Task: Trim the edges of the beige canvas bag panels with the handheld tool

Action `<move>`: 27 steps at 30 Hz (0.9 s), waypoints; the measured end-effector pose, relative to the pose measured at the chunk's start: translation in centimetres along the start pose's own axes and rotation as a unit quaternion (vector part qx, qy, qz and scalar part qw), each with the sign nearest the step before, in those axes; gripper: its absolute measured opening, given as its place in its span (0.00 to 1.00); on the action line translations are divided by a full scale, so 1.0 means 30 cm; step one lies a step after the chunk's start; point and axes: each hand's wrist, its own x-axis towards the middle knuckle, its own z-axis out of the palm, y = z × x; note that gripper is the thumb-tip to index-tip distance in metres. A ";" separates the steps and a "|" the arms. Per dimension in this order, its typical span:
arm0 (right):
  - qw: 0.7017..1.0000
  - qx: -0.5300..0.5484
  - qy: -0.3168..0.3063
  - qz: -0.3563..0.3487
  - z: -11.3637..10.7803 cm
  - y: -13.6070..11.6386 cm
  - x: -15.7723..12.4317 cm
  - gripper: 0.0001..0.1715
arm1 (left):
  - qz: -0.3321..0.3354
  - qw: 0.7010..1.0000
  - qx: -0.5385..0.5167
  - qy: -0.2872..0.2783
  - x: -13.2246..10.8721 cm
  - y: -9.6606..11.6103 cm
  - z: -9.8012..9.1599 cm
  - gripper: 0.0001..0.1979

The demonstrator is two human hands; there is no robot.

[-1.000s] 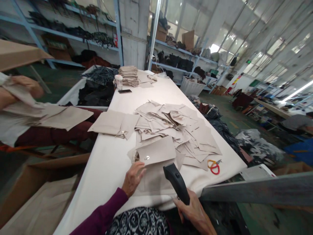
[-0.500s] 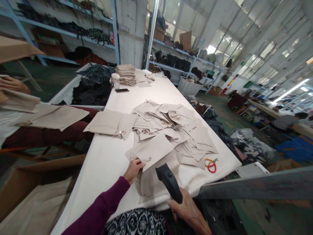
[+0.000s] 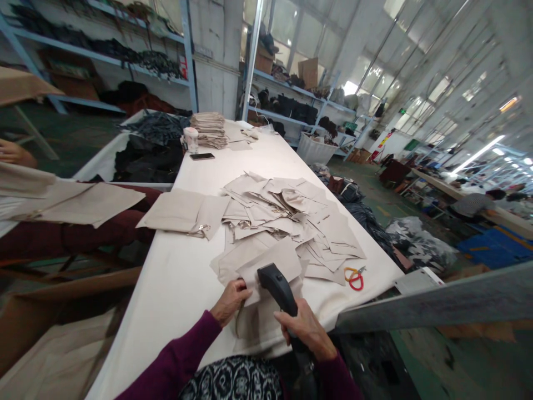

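Right hand (image 3: 303, 328) lifted black handheld tool (image 3: 277, 289), now hiding beige cloth (image 3: 280, 258) edge.

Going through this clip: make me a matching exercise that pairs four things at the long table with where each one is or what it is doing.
Things:
1. Left hand
2. Right hand
3. Red-and-yellow-handled scissors
4. Smartphone

Places or states:
A. Lying toward the far end of the white-covered table, beside a white cup
B. Gripping a black handheld tool
C. Resting on a beige fabric piece
D. Lying near the table's right edge, beyond the scattered fabric

Pairs: 1-C, 2-B, 3-D, 4-A
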 end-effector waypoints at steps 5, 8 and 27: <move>0.999 -0.013 0.041 0.018 -0.048 -0.035 -0.043 0.13 | 0.059 0.997 0.028 0.048 0.069 0.086 -0.060 0.15; 0.998 -0.028 0.055 0.024 -0.069 -0.025 -0.076 0.13 | 0.124 0.987 0.070 0.071 0.112 0.213 -0.097 0.11; 0.993 -0.070 0.046 0.083 -0.031 0.142 -0.159 0.09 | 0.148 0.888 0.434 -0.035 -0.021 -0.234 -0.216 0.13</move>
